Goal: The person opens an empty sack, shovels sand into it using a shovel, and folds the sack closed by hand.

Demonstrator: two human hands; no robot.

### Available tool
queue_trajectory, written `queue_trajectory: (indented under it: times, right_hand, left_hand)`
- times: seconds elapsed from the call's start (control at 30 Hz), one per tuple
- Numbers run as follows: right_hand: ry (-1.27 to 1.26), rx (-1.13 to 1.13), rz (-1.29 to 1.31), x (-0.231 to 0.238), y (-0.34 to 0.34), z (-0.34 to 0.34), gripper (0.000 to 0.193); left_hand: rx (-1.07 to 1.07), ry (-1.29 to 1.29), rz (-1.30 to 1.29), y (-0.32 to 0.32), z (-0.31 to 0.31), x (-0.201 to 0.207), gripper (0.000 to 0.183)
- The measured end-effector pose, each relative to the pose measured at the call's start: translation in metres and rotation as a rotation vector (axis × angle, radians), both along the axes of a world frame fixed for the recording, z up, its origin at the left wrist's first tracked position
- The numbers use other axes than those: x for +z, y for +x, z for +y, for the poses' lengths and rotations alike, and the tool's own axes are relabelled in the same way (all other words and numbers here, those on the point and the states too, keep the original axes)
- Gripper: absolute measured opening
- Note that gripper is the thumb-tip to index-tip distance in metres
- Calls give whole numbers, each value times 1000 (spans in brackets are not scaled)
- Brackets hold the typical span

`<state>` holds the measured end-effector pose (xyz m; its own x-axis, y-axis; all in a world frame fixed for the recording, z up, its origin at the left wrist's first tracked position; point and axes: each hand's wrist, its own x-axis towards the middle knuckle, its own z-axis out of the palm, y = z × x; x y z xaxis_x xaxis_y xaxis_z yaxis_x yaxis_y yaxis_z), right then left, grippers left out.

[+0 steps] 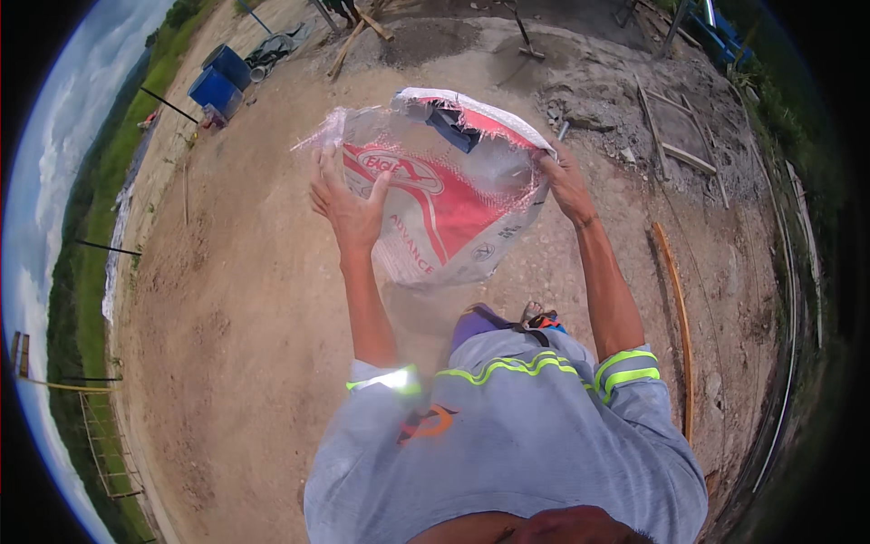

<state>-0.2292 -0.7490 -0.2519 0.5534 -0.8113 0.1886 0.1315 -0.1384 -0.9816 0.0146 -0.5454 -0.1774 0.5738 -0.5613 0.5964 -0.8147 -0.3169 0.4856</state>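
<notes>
A woven cement sack (444, 195), whitish with red printing, is stretched between my two hands in front of me. Its upper edge is torn and frayed, and a dark inside shows through the gap. My left hand (352, 201) is at the sack's left edge, thumb over the front and the other fingers partly behind it. My right hand (566, 186) grips the upper right corner, its fingers closed round the rim. The sack looks slack and light, and its lower end hangs above the dirt.
Blue barrels (217, 80) stand at the far left beside a dark tarp (276, 47). A hoe-like tool (526, 41) rests at the back near grey rubble (584, 113). To the right lie a long plank (675, 317) and a wooden frame (689, 156). Part of another person (343, 11) shows at the top.
</notes>
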Motion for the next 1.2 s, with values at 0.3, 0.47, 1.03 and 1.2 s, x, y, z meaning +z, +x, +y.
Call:
queue_trajectory:
  times: [0.3,0.47,1.03,1.2]
  right_hand:
    - [-70,114,119,-2,-4,-99,25]
    - [-378,-354,551,-55,36,-151,30]
    - [646,863,308,-120,162,-269,40]
    - [388,1035,519,-108,189,-355,45]
  left_hand:
    - [-502,612,-19,52,-184,-16,43]
    - [-444,412,168,70,-204,-40,29]
    - [236,187,793,154,-142,-182,44]
    - [422,620,513,206,-205,-172,50]
